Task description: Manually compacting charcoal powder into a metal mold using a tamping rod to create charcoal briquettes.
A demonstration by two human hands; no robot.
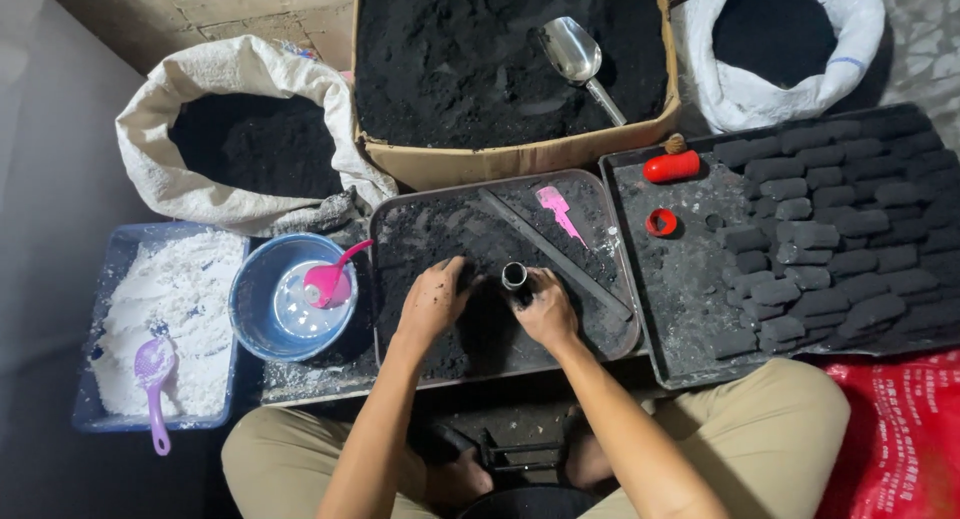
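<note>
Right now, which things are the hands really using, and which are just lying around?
In use:
left hand on the black powder
right hand holding the metal tube
dark tray

Lying about:
metal scoop
pink ladle
purple spoon
red cylinder

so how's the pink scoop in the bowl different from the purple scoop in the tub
The pink scoop rests in the round blue bowl, handle tilted up over the rim; the purple scoop lies flat in the rectangular tub on a heap of white powder. The bowl holds only a thin white layer. Both are small plastic scoops, left of the hands and untouched.
</note>
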